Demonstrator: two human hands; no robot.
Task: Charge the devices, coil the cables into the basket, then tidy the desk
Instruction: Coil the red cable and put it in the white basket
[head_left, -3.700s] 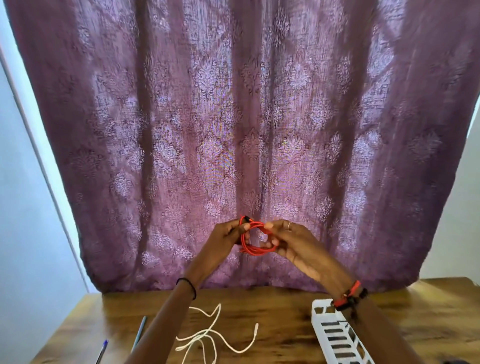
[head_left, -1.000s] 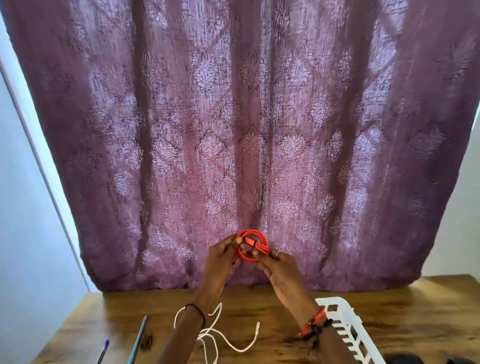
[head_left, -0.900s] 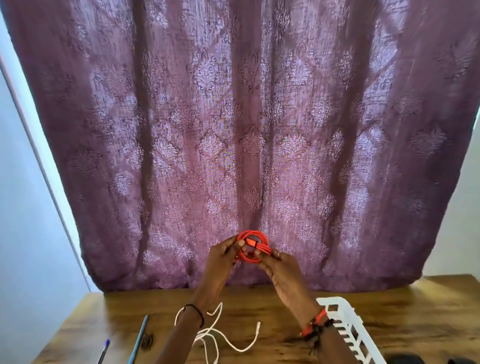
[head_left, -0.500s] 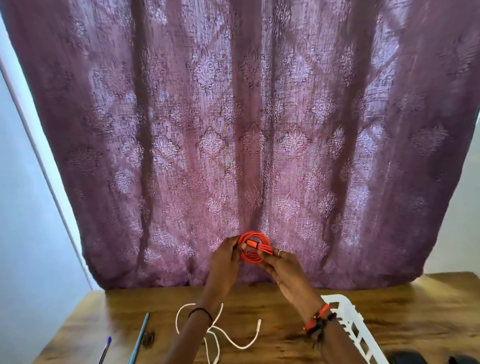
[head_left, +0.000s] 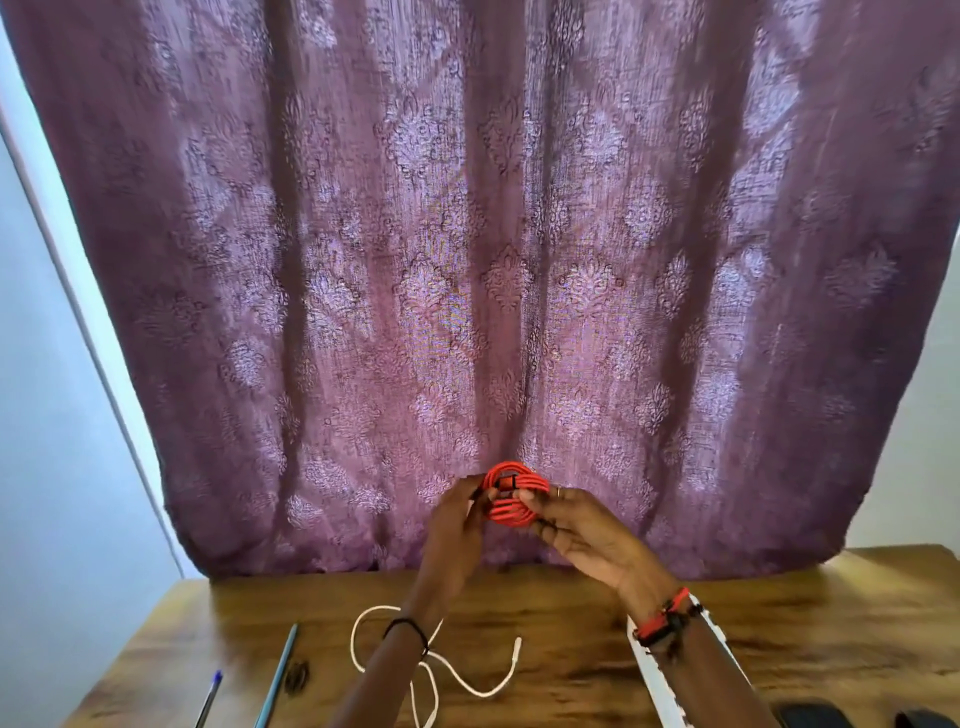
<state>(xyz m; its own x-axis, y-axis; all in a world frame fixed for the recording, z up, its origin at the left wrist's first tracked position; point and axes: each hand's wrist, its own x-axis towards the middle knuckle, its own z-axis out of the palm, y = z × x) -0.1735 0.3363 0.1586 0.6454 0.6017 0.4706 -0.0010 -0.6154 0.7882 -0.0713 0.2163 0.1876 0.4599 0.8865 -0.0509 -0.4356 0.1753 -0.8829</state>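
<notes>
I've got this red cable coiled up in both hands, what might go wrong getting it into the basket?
The coiled red cable looks held only by the left hand and right hand, so it may spring loose once released. The basket sits partly under your right forearm, so lowering could knock it.

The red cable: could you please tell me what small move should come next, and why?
Probably lower the red cable into the white basket: the left hand and right hand hold it tightly coiled above the desk, basket just below.
</notes>
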